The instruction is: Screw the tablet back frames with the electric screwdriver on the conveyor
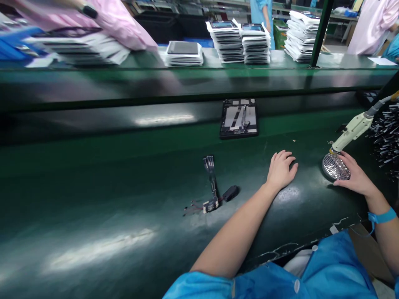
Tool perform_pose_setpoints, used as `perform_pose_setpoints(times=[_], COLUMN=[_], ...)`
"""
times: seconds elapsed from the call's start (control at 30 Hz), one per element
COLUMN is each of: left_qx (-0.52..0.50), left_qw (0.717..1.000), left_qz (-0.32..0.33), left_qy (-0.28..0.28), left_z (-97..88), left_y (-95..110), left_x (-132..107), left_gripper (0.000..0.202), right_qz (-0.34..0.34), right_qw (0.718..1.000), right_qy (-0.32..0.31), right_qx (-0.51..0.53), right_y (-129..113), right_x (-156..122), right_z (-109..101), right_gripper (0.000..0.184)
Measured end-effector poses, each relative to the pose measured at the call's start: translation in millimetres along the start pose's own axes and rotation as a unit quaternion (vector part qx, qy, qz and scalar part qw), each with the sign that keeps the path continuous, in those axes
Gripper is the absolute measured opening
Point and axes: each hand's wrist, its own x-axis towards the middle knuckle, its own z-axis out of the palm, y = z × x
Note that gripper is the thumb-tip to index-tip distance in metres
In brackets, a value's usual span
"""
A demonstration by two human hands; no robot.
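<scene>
My left hand (281, 169) rests on the green work surface with its fingers loosely apart and nothing in them. Over at the right, my right hand (354, 176) has its thumb and fingers around the rim of a round dish (336, 167) with a shiny, studded-looking top. The tip of a pale green electric screwdriver (352, 132) comes down at the far edge of that dish. Left of my left hand lie a small circuit board with a flex cable (212, 203) and a black speaker module (230, 193), joined by thin wires. Farther back sits an opened tablet (239, 118), its inside showing.
A raised shelf (187, 79) crosses behind, bearing stacks of tablets in white wrapping (226, 43). A dark bundle of thin strips (386, 137) stands at the far right. A person in a pink sleeve (121, 25) is across the shelf; others stand farther back.
</scene>
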Motion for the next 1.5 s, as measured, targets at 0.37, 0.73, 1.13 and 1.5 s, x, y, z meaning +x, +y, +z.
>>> perform_pose_setpoints(times=[0.37, 0.73, 1.13, 1.5], left_qx=[0.008, 0.015, 0.011, 0.011], left_qw=[1.000, 1.000, 1.000, 1.000], left_qz=[0.001, 0.003, 0.001, 0.005], left_qy=[0.000, 0.002, 0.003, -0.001], left_z=[-0.2, -0.9, -0.8, -0.3], left_y=[1, 0, 0, -2], left_x=[-1, -1, -2, -1], left_gripper=[0.025, 0.026, 0.026, 0.025], right_qz=[0.083, 0.074, 0.069, 0.064], right_qw=[0.987, 0.994, 0.987, 0.992], right_qy=[0.108, 0.062, 0.134, 0.101], right_qx=[-0.086, -0.058, -0.058, -0.045], right_y=[-25, -9, -19, -14], right_x=[6, 0, 6, 5], right_z=[20, 19, 21, 23], right_gripper=[0.095, 0.095, 0.101, 0.098])
